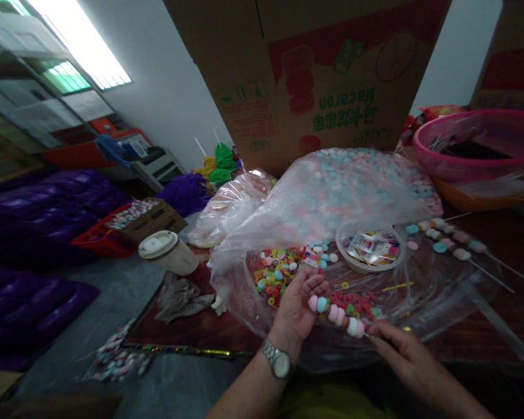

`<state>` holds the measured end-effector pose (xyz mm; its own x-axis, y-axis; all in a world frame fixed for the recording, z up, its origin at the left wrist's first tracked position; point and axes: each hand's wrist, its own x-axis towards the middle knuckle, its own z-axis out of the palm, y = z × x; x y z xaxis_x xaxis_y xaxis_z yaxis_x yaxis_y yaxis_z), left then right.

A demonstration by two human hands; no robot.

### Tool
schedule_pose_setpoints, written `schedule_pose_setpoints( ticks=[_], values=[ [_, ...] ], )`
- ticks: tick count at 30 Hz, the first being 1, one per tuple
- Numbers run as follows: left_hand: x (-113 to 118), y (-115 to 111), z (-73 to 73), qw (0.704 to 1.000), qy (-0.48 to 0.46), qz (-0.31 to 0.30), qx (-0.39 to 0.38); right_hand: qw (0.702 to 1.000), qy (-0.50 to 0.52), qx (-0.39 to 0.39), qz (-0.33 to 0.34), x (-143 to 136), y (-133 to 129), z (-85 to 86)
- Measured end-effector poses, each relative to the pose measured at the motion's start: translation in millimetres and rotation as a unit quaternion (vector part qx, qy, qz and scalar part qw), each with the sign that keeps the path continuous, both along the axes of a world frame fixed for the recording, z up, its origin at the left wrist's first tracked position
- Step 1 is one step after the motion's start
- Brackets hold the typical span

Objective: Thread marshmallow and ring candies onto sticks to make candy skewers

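A skewer of pastel candies [337, 315] slants between my two hands. My right hand [395, 344] pinches its stick at the right end. My left hand [297, 302], with a watch on the wrist, is at the other end, its fingers curled up beside the first pink candy; a small printed packet [311, 258] shows at its fingertips. Colourful ring candies [276, 273] lie on clear plastic behind my left hand, and red ones [353, 304] lie behind the skewer. A round tub [370, 269] of printed packets stands beyond them.
A large bag of pastel candies [332, 186] lies before a cardboard box [314, 75]. Finished skewers [452, 235] rest at right, below a pink basin [475, 166]. At left are a lidded cup [174, 256], a crumpled cloth [181, 299] and a red crate [100, 241].
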<state>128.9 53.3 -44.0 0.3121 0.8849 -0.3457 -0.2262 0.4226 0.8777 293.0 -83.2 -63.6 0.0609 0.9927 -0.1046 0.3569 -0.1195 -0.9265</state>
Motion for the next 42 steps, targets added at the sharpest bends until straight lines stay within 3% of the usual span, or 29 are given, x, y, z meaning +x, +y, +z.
schedule_pose_setpoints(
  ticks=[2,5,7,10,11,14,17,19,22,25,28,30,32,34,38,42],
  values=[
    [-5,2,-2.5,0.988,0.117,0.025,0.096,1.000,0.008,-0.002,-0.025,10,-4,-2.8],
    [-17,12,1.8,0.955,0.208,0.081,0.195,0.998,0.022,-0.011,-0.058,29,-10,-10.2],
    [-23,20,7.3,0.884,0.348,0.078,0.302,0.997,-0.010,-0.001,-0.076,37,-11,-16.2],
    [-27,31,12.3,0.710,0.577,-0.013,0.404,0.980,-0.163,0.040,-0.108,41,-7,-26.4],
    [-28,34,12.6,0.671,0.616,-0.042,0.412,0.966,-0.225,0.051,-0.118,42,-4,-30.1],
    [-33,43,11.4,0.618,0.654,-0.106,0.423,0.916,-0.379,0.080,-0.102,46,6,-39.8],
    [-40,47,12.7,0.617,0.635,-0.155,0.439,0.856,-0.493,0.121,-0.101,51,12,-38.4],
    [-43,43,17.6,0.619,0.606,-0.192,0.461,0.838,-0.504,0.167,-0.125,48,14,-28.1],
    [-43,26,30.3,0.626,0.533,-0.279,0.497,0.880,-0.386,0.247,-0.128,26,18,-4.8],
    [-38,13,41.1,0.649,0.427,-0.344,0.527,0.936,-0.259,0.230,-0.066,-5,32,10.6],
    [-36,20,39.2,0.663,0.484,-0.246,0.515,0.966,-0.180,0.182,-0.036,-25,47,7.7],
    [-36,30,30.7,0.636,0.587,-0.179,0.468,0.970,-0.150,0.179,-0.073,-30,51,0.4],
    [-37,39,19.6,0.602,0.645,-0.170,0.438,0.970,-0.131,0.184,-0.092,-30,48,-5.5],
    [-38,43,9.7,0.593,0.644,-0.170,0.452,0.972,-0.113,0.188,-0.084,-27,42,-7.3],
    [-40,42,4.0,0.643,0.553,-0.169,0.502,0.963,-0.121,0.215,-0.106,-18,35,0.0],
    [-40,40,18.9,0.706,0.479,-0.181,0.489,0.941,-0.163,0.268,-0.130,-14,52,11.2]
  ],
)
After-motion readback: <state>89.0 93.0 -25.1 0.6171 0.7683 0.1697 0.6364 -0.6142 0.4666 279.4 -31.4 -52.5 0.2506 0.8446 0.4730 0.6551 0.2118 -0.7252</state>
